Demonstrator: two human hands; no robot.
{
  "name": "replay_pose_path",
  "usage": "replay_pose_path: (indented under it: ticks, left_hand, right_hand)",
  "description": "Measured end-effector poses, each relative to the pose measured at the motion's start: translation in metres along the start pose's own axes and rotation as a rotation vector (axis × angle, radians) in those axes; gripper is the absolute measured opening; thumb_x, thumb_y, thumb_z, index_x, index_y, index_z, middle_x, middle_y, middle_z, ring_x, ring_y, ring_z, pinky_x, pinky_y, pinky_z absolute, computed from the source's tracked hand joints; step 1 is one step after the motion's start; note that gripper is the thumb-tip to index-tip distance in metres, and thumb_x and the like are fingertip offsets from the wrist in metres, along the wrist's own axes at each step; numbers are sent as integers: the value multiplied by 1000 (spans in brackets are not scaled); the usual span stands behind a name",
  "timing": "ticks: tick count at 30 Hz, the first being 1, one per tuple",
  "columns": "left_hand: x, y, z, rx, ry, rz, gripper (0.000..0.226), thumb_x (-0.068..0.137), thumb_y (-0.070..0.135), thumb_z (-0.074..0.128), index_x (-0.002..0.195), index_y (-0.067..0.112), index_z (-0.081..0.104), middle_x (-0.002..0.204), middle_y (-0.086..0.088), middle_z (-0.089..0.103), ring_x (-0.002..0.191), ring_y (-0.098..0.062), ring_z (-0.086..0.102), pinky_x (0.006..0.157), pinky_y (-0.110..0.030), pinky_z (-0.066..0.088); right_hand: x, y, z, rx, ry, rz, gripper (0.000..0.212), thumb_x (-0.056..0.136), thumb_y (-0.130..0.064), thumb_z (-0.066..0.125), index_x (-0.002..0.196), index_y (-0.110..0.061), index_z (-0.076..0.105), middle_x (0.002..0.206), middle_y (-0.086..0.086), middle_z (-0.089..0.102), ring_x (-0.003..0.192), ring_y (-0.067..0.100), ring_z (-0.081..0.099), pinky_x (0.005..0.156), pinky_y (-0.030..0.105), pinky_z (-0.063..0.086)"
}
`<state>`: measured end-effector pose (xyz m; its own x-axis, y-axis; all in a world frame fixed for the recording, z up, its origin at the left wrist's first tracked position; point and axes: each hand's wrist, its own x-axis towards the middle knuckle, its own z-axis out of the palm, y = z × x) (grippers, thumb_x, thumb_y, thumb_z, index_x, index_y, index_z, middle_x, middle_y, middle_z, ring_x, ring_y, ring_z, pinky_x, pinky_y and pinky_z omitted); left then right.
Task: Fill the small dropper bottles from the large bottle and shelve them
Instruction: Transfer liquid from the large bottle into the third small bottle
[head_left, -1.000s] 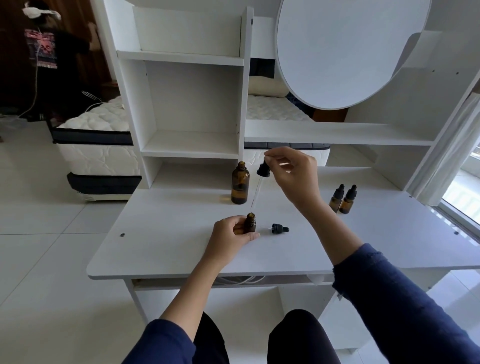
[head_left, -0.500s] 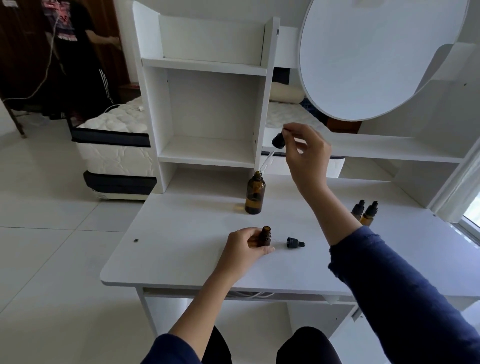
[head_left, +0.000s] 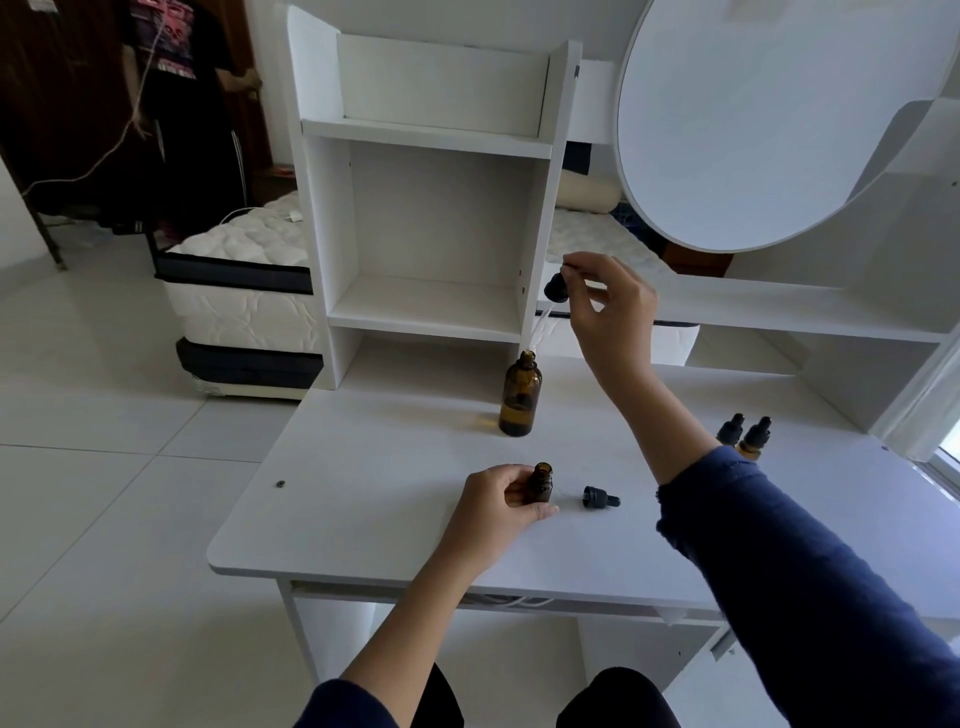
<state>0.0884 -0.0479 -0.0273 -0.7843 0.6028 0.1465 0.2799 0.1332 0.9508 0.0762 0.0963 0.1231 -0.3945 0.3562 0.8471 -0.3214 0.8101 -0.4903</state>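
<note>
Fingers of the left hand (head_left: 493, 506) curled round a small open dropper bottle (head_left: 541, 483) standing near the desk's (head_left: 363, 493) front edge, with a loose dropper cap (head_left: 600, 498) lying just beside it. The right hand (head_left: 608, 306) pinched a dropper (head_left: 557, 287) over the large bottle (head_left: 521, 395) at mid-desk, the pipette tip just above its mouth. Two capped small bottles (head_left: 743, 434) stood toward the right edge.
</note>
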Motion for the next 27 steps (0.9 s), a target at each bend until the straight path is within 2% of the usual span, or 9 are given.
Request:
replay_pose_path:
  ticks: [7,15,21,23,27]
  left_hand:
    - [0,0,0,7,5,9,33,72,13,79,102,12,67,92,5,69,85,-3,65,84,-13,50]
    - [0,1,0,29,16,22,33,71,15,79,102,13,67,91,6,69,86,-3,66,84,-12,50]
    - [-2,2,0,47,13,15,32,71,15,79,101,14,67,88,14,67,82,4,64,79,-8,48]
    - [-1,3,-1,44,9,9,31,71,15,79,100,15,68,86,17,66,79,9,63,77,-5,47]
    - [-2,3,-1,51,10,3,31,71,16,79,100,17,67,86,18,65,83,5,63,76,-4,46]
  right_hand:
    - [-2,6,5,-10,-38,-1,15,85,1,58,96,-1,67,89,13,67,77,11,60,72,1,45]
    - [-23,23,14,-93,-238,85,15,85,1,57,96,-1,67,94,14,69,81,20,66,72,3,45]
    - [-30,27,17,-124,-317,178,19,85,2,56,99,-2,67,96,14,69,87,20,65,80,23,53]
    - [-30,29,16,-129,-345,193,20,84,2,56,101,-3,67,98,12,69,90,19,65,81,18,51]
    - [-34,30,10,-104,-378,226,23,84,2,56,105,-4,65,104,10,67,91,11,61,71,-4,40]
